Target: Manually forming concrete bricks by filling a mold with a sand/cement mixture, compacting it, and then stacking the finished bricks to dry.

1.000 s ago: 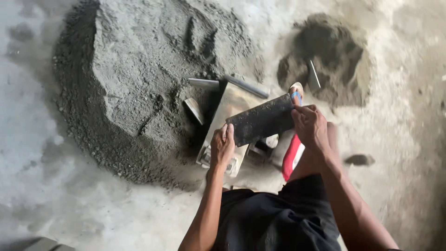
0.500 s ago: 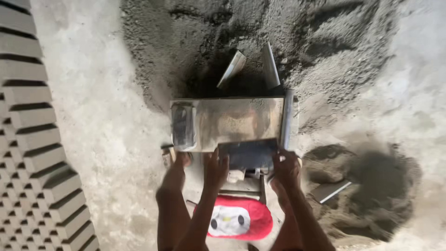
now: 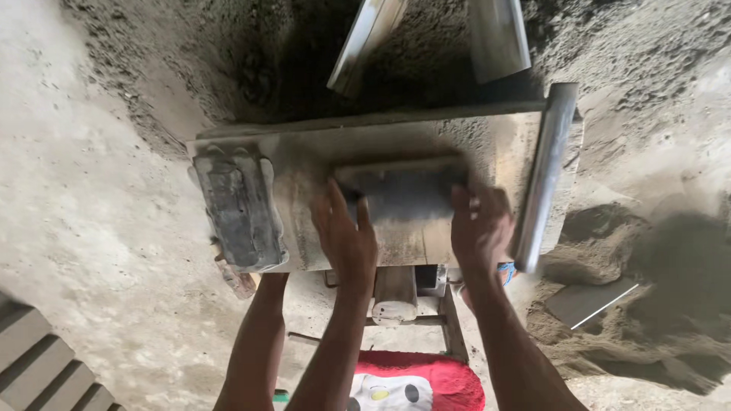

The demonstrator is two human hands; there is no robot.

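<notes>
As both hands press a dark flat block (image 3: 401,192) onto the dusty metal work plate (image 3: 320,164), the step looks like seating it | next likely calls for even downward pressure | left hand (image 3: 346,236) fingers spread on block's near-left edge | right hand (image 3: 478,228) fingers curled over its right end, arms extended forward.

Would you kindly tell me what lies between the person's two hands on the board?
In the head view, a dark rectangular block lies between the left hand and right hand, both touching its ends.
</notes>
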